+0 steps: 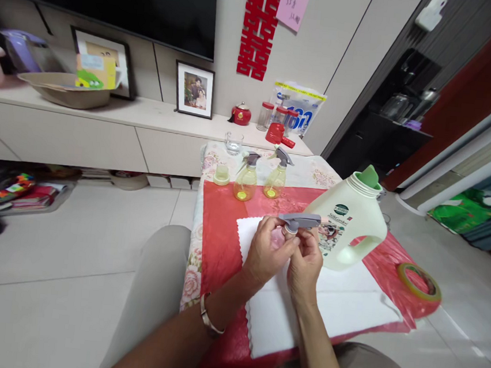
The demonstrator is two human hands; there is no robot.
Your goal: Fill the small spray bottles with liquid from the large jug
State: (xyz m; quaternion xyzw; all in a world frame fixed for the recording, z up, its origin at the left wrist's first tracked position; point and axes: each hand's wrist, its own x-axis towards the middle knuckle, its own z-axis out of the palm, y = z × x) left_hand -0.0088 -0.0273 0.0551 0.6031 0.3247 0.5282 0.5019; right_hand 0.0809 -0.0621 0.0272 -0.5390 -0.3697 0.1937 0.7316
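My left hand (266,252) is closed around a small spray bottle with a pinkish clear body (278,238). Its grey trigger head (300,220) sits on top, pointing to the right. My right hand (306,265) pinches the collar just under that head, its fingertips touching my left thumb. Most of the bottle's body is hidden by my fingers. Right behind my hands stands a large pale green detergent jug (340,213) with a green piece in its mouth. A white scallop-edged mat (271,319) lies below my hands.
Two yellowish spray bottles (245,183) with grey heads and a pale green cap (221,175) stand at the table's far side, near a glass mug (233,143). A tape roll (419,282) lies at the right edge on red plastic sheeting (224,228).
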